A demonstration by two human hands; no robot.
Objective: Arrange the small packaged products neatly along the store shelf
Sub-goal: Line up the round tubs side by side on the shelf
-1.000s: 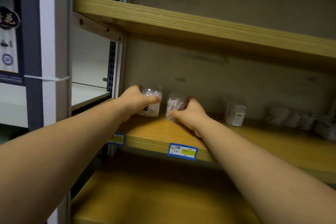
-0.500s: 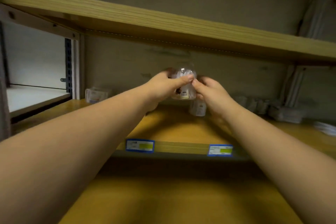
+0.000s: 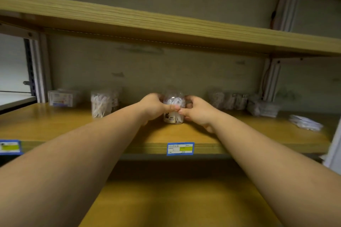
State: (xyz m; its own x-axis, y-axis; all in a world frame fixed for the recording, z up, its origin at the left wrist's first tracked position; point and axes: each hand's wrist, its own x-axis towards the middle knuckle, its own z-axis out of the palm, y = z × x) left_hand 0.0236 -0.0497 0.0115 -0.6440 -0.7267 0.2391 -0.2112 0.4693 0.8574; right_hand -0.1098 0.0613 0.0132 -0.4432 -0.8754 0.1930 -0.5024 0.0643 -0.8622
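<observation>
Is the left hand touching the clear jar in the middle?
Touching. Head view shows the left hand wrapped around the clear jar, thumb across its front.

A: Left arm status?
B: Extended forward, forearm bare, wrist straight. Left hand (image 3: 154, 106) curled inward, thumb lying toward the right, fingers wrapped around the clear jar (image 3: 173, 109).

A: Right arm status?
B: Extended forward, mirrored. Right hand (image 3: 198, 111) cupped against the opposite side, thumb tip meeting the left thumb in front. Lower fingers tucked under the palm.
</observation>
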